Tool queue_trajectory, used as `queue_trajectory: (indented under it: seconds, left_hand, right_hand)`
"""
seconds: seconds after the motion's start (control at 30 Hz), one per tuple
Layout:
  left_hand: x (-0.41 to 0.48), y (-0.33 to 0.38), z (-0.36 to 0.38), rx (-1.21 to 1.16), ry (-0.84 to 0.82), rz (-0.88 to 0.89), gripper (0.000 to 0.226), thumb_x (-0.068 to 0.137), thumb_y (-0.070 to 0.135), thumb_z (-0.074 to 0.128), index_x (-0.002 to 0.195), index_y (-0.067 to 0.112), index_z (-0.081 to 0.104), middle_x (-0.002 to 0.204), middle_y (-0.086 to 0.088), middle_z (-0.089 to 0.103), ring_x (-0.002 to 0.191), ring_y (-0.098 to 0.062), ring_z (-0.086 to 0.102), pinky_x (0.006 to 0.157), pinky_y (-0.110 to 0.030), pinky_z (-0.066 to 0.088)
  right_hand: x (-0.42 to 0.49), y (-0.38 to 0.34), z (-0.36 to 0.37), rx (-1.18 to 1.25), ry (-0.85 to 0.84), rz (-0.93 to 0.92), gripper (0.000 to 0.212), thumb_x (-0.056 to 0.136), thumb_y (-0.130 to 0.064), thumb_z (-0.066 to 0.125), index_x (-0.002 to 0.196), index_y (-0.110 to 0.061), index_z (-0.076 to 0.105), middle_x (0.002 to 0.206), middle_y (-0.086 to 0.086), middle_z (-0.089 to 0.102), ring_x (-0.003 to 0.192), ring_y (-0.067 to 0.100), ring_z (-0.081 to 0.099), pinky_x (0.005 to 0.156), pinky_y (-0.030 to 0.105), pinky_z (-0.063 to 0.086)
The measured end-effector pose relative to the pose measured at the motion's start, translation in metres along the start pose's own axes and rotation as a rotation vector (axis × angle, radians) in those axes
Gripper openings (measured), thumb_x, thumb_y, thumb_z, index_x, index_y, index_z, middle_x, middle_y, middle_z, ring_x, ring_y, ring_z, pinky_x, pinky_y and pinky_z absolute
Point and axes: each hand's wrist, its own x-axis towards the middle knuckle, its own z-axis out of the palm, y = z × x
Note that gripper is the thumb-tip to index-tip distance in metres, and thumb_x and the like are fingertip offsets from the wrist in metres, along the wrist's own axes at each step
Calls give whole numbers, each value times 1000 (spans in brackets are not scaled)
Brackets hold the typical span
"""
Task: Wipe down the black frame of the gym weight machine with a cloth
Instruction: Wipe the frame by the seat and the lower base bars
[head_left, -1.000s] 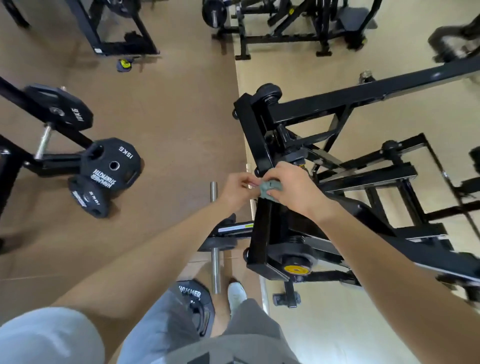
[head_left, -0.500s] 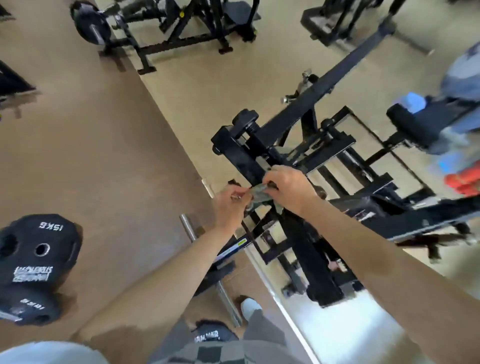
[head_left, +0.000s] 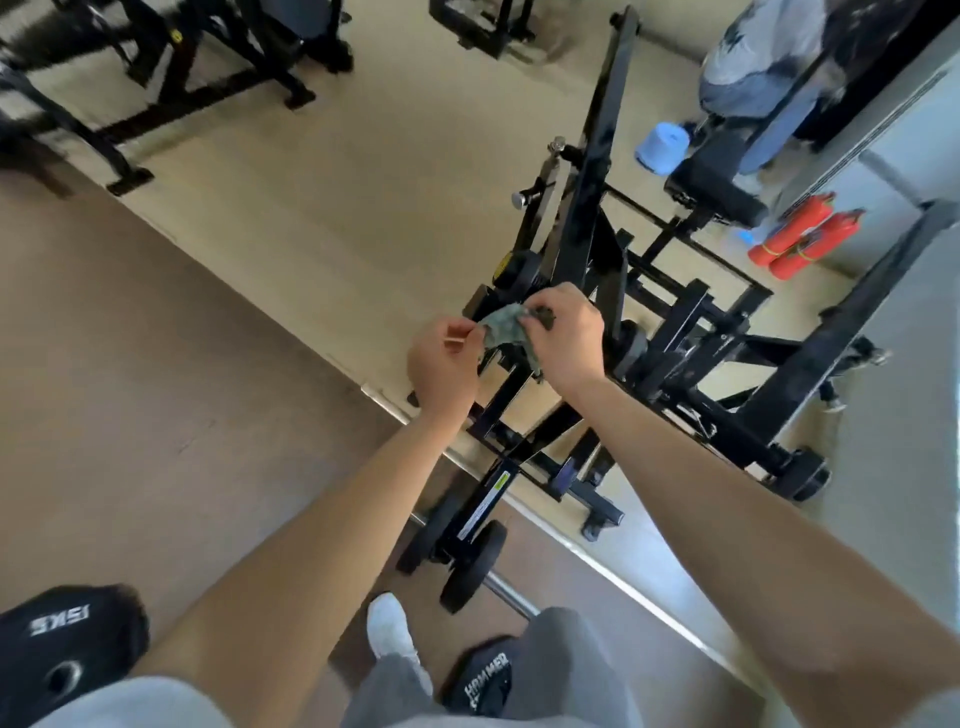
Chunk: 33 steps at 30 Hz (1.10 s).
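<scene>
both hands, left (head_left: 441, 358) and right (head_left: 563, 338), pinch the cloth (head_left: 503, 326) above the frame (head_left: 582, 223), looks like refolding; next press it down and wipe

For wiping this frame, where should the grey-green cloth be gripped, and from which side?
Probably its bunched middle, from above. The cloth hangs crumpled between the left hand, which pinches its left edge, and the right hand, which pinches its right end, by the black frame. A palm-down grip by the right hand would gather the loose folds into a pad facing the bar.
</scene>
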Motion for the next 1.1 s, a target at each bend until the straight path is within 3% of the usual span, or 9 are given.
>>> queue_trajectory:
  seconds: [0.1, 0.37, 0.43, 0.57, 0.67, 0.77, 0.83, 0.97, 1.1]
  left_hand:
    - [29, -1, -10, -1, -88, -57, 6, 89, 18, 75, 91, 18, 70, 85, 10, 69, 72, 4, 64, 61, -11, 51]
    - [71, -2, -16, 153, -276, 28, 10, 92, 18, 71, 89, 27, 68, 87, 12, 69, 83, -8, 67, 76, -31, 59]
    - [78, -1, -15, 202, -322, 65, 7, 94, 18, 70, 92, 25, 68, 88, 10, 69, 82, -8, 66, 76, -31, 59]
    - [87, 7, -14, 245, -387, 12, 5, 96, 14, 67, 96, 19, 69, 98, -4, 73, 86, -16, 70, 78, -36, 62]
    - [99, 16, -16, 185, -490, -140, 6, 95, 9, 69, 94, 15, 67, 105, -12, 72, 93, -27, 72, 82, -44, 62]
    - [112, 18, -15, 194, -569, -166, 20, 94, 6, 68, 81, 21, 64, 100, -9, 71, 78, -17, 70, 75, -37, 63]
    - [123, 12, -12, 185, -642, -169, 25, 95, 4, 66, 81, 23, 63, 97, -4, 69, 77, -12, 66, 71, -32, 62]
    - [159, 1, -6, 190, -914, -93, 24, 96, 4, 64, 84, 25, 65, 93, 3, 67, 85, -11, 65, 55, -15, 54]
    - [185, -8, 3, 226, -1103, 62, 27, 95, 6, 66, 80, 28, 66, 93, 3, 69, 89, -17, 69, 66, -25, 59]
  right_hand:
    - [4, -12, 9, 21, 31, 70, 6, 88, -8, 73, 94, -10, 72, 95, -3, 59, 83, 7, 53, 74, -6, 34]
    - [-4, -17, 31, 106, 130, 244, 11, 90, -11, 72, 99, -16, 71, 98, -6, 62, 89, 5, 55, 71, 1, 38]
    - [-11, -18, 37, 98, 137, 254, 12, 90, -13, 71, 101, -17, 72, 101, -6, 64, 95, 9, 55, 80, 9, 36]
    - [-22, -29, 44, 80, 163, 357, 11, 90, -13, 72, 100, -16, 76, 106, -1, 69, 103, 18, 60, 86, 31, 52]
    - [-28, -42, 51, 63, 218, 410, 6, 90, -15, 74, 94, -17, 77, 109, -2, 67, 100, 16, 61, 80, 27, 49]
    - [-25, -53, 58, 52, 273, 459, 6, 89, -17, 74, 94, -16, 78, 109, -2, 65, 99, 15, 60, 78, 25, 44]
    - [-18, -56, 63, 68, 313, 520, 5, 88, -19, 75, 92, -16, 77, 107, -4, 63, 98, 14, 59, 79, 24, 43]
    - [-14, -63, 83, 139, 488, 621, 4, 85, -18, 79, 88, -17, 77, 103, -10, 61, 99, 11, 58, 82, 19, 43]
    - [-11, -85, 119, 113, 737, 783, 6, 82, -17, 82, 86, -16, 78, 111, -7, 61, 97, 5, 55, 80, 3, 36]
